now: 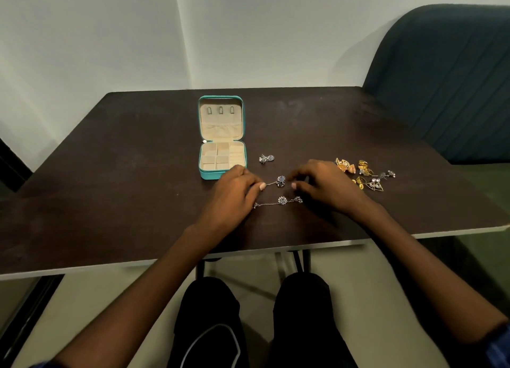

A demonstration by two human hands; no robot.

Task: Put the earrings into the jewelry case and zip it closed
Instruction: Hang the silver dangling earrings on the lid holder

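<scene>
Two chain earrings [278, 201] lie on the table [110, 174]; my left hand [234, 191] pinches one's chain, right hand [320, 182] loose, empty. Yanking risks tangling.

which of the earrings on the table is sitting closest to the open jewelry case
The small silver stud pair, lying just right of the teal jewelry case. The chain earrings lie between the hands, and the gold cluster sits far right.

Soft, dim, even light falls on the dark tabletop [110, 160], with a faint sheen toward its far right corner. Shadows under the hands are weak. Wide-angle bending curves the tabletop's edges; detail is slightly soft throughout.
</scene>
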